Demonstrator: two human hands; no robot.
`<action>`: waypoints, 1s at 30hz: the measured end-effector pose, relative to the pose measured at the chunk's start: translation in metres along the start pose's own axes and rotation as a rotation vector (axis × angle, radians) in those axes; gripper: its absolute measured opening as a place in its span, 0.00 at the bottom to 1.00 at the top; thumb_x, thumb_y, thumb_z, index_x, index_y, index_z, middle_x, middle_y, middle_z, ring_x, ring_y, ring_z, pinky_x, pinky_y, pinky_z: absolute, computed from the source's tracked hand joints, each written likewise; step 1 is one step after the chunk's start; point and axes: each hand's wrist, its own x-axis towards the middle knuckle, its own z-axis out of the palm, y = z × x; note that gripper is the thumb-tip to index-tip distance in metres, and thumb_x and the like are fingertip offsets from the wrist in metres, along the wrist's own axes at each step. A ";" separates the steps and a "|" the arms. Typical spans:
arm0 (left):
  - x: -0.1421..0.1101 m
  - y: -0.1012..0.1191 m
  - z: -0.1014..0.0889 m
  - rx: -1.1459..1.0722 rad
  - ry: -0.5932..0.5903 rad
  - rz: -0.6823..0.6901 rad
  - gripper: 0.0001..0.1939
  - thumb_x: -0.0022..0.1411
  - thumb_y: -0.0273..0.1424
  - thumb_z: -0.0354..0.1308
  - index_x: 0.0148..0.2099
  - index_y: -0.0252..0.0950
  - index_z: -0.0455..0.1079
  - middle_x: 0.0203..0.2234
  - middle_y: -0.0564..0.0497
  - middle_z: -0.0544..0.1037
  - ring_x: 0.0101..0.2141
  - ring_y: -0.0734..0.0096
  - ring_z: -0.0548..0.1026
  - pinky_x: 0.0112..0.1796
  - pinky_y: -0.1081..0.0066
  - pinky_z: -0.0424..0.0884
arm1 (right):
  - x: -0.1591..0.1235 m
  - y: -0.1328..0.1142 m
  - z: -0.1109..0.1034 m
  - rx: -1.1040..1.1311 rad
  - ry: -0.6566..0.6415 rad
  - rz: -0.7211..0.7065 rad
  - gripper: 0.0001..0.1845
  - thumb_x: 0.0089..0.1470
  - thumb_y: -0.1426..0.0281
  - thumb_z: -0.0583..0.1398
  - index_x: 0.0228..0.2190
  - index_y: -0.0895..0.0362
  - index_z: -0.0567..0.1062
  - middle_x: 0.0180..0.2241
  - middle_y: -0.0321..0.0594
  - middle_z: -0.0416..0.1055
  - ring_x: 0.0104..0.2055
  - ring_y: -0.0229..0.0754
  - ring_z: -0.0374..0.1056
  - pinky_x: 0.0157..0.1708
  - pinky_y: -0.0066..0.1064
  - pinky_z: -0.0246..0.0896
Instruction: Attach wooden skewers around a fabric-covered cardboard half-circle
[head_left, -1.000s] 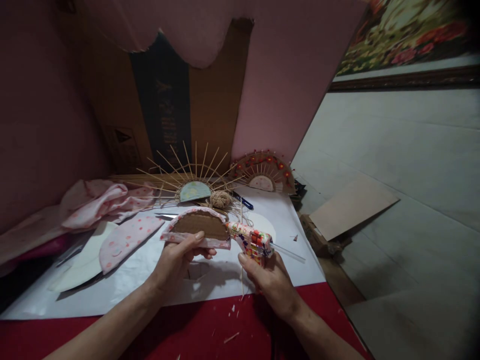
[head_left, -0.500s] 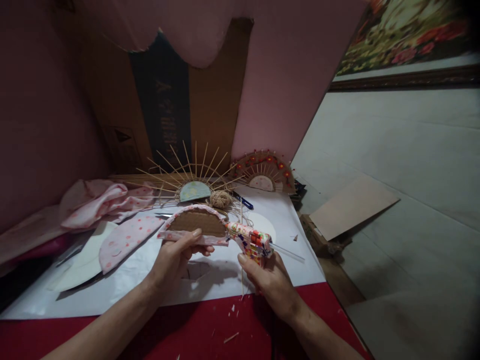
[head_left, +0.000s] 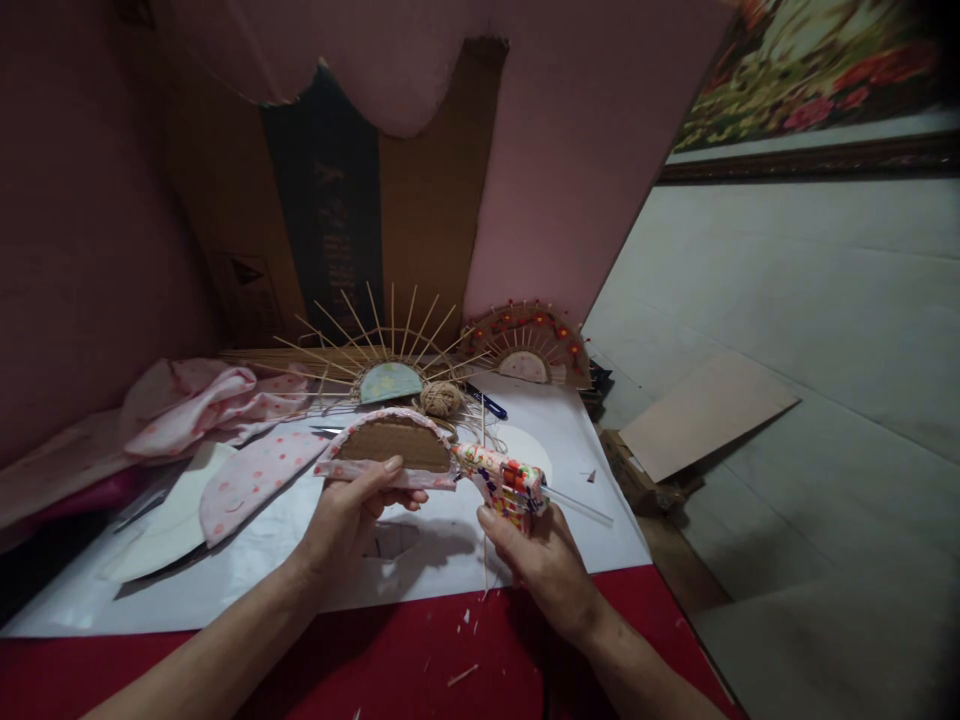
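Observation:
My left hand (head_left: 367, 500) grips a cardboard half-circle (head_left: 394, 444) by its straight lower edge, thumb on the front. Pink spotted fabric is folded over its rim, and bare brown cardboard shows in the middle. In my right hand (head_left: 541, 565) is a glue gun (head_left: 501, 480) with a colourful pattern. Its nozzle meets the right end of the half-circle, and a clear glue stick (head_left: 577, 505) pokes out of its back. Left of my hands lies a pink spotted half-circle (head_left: 259, 484), overlapping a white one (head_left: 171, 525).
Behind stand a fan of thin sticks (head_left: 390, 345) with a green half-circle base, a ball of twine (head_left: 441, 398) and a decorated brown fan (head_left: 529, 340). Crumpled pink fabric (head_left: 202, 400) lies at left. A blue cutter (head_left: 487, 402) rests on the white sheet (head_left: 300, 590). Cardboard (head_left: 709, 415) leans at right.
Almost nothing differs. Both hands, the half-circle and the glue gun keep their places, and the nozzle stays at the right end of the half-circle.

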 end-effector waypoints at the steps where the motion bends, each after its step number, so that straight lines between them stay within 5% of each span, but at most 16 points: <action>1: 0.000 0.000 0.000 0.005 0.003 -0.001 0.11 0.54 0.32 0.59 0.24 0.31 0.75 0.20 0.46 0.77 0.26 0.67 0.74 0.32 0.68 0.68 | 0.000 0.001 0.000 0.003 0.001 0.007 0.12 0.54 0.63 0.55 0.28 0.58 0.73 0.19 0.34 0.62 0.28 0.40 0.61 0.31 0.32 0.59; 12: -0.002 -0.003 -0.003 0.112 -0.012 0.014 0.13 0.55 0.33 0.57 0.22 0.32 0.75 0.20 0.46 0.77 0.26 0.66 0.73 0.33 0.68 0.67 | -0.001 0.002 -0.001 -0.031 -0.013 0.038 0.13 0.55 0.64 0.55 0.24 0.58 0.70 0.17 0.31 0.56 0.23 0.35 0.54 0.26 0.28 0.54; 20: 0.001 0.000 0.000 -0.018 0.003 -0.004 0.11 0.54 0.32 0.59 0.24 0.31 0.75 0.20 0.47 0.77 0.25 0.67 0.74 0.32 0.68 0.68 | -0.001 0.004 0.001 -0.018 0.010 0.021 0.12 0.54 0.65 0.55 0.25 0.58 0.72 0.20 0.34 0.63 0.25 0.37 0.57 0.27 0.29 0.56; 30: -0.002 -0.001 0.000 0.043 -0.011 0.010 0.13 0.56 0.31 0.57 0.23 0.31 0.75 0.20 0.46 0.78 0.26 0.68 0.73 0.32 0.69 0.67 | -0.001 0.005 0.001 -0.006 -0.002 0.052 0.13 0.54 0.64 0.55 0.25 0.59 0.73 0.16 0.32 0.58 0.23 0.36 0.56 0.27 0.29 0.56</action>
